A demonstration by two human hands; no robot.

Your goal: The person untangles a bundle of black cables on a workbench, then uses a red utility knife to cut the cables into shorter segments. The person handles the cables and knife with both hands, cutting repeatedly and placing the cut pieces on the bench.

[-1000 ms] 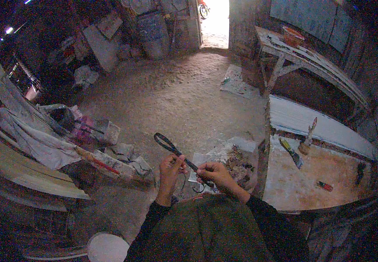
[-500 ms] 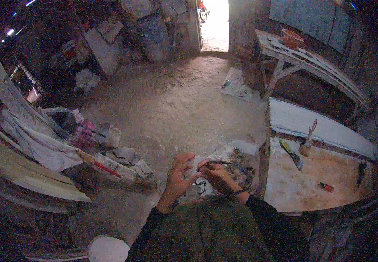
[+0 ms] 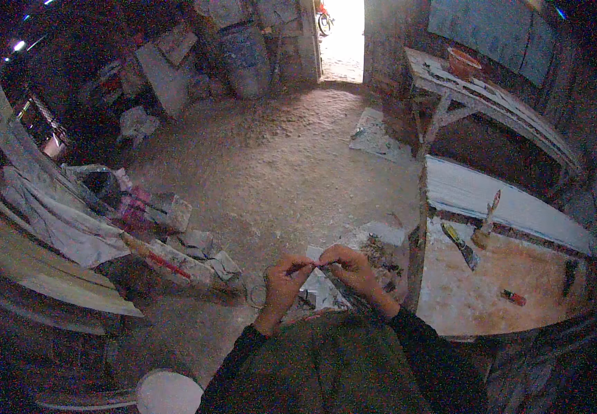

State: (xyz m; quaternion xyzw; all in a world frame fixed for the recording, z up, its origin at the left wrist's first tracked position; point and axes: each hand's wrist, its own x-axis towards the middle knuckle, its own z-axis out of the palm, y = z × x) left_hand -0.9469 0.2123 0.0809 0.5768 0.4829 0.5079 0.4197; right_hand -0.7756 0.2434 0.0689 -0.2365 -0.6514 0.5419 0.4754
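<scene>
My left hand (image 3: pixel 286 281) and my right hand (image 3: pixel 352 270) meet fingertip to fingertip in front of my body. Each is closed in a pinch, and the tiny thing between the fingertips is too small and blurred to name. Thin dark strands, like cord or wire (image 3: pixel 359 301), hang under my right hand close to its wrist. A pale loop (image 3: pixel 256 297) shows beside my left hand. Behind and below the hands lies a whitish sheet (image 3: pixel 326 293) with dark bits on it, partly hidden by my hands.
At right a worktable (image 3: pixel 478 297) bears a yellow-green handled scraper (image 3: pixel 458 243), a brush (image 3: pixel 483 233) and a small red object (image 3: pixel 513 297). Beyond it, an orange bowl (image 3: pixel 463 63) stands on a bench. Boards and cloth (image 3: pixel 71 228) line the left; a white round lid (image 3: pixel 169 393) is lower left.
My left hand's fingers, spread before, have closed into a pinch against my right fingertips. The dark strands that curved out to the right now hang lower, below my right hand.
</scene>
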